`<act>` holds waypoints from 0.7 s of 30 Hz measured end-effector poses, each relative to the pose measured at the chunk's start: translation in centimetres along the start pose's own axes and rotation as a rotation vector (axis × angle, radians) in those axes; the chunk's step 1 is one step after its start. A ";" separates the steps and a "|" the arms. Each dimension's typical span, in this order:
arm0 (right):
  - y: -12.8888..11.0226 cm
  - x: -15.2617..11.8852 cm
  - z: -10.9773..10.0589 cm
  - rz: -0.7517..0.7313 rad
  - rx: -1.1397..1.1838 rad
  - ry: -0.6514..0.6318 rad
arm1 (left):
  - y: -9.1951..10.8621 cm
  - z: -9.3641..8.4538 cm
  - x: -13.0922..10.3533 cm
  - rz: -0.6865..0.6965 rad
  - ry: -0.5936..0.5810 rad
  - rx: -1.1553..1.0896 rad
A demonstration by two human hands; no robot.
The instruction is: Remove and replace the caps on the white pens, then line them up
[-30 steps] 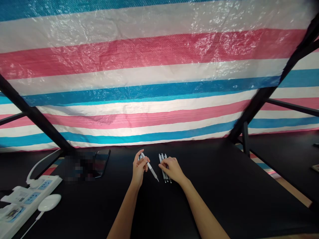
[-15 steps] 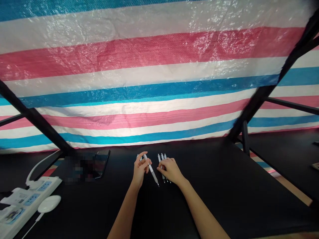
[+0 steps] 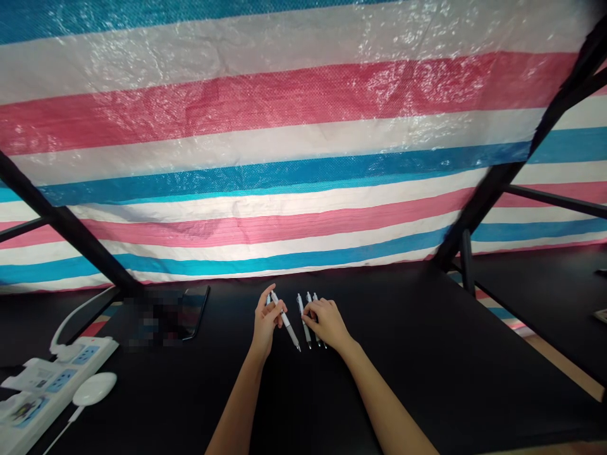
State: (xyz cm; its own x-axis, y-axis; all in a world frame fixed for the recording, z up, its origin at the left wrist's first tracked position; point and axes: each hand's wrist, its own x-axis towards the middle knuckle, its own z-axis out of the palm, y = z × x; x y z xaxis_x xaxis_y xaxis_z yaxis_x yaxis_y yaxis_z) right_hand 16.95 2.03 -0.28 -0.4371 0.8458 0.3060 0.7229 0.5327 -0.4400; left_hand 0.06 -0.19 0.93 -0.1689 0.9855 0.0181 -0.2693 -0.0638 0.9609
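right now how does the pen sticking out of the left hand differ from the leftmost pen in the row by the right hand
The held pen is gripped in the left hand, while the leftmost row pen lies on the black table by the right hand. The held pen slants more across the view; the leftmost row pen runs straighter up and down. Both are slim and pale, tips toward the person.

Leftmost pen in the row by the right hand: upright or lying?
Lying: the pen stretches along the black tabletop, beside two more pens. Cannot tell whether the right hand grips it.
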 end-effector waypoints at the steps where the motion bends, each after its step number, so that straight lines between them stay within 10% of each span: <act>1: 0.0 0.0 0.0 0.004 -0.002 0.001 | 0.0 0.0 0.0 0.000 0.000 -0.001; 21: -0.1 0.0 0.0 0.001 0.068 -0.014 | -0.3 -2.9 1.5 0.195 0.471 0.022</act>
State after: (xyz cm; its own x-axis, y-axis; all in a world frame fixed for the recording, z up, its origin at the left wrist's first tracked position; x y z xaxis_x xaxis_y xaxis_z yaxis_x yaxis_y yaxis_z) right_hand 16.92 1.98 -0.23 -0.4440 0.8466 0.2935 0.6857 0.5319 -0.4969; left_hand -2.85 0.90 -0.10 -0.6248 0.7771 0.0760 -0.1706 -0.2308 0.9579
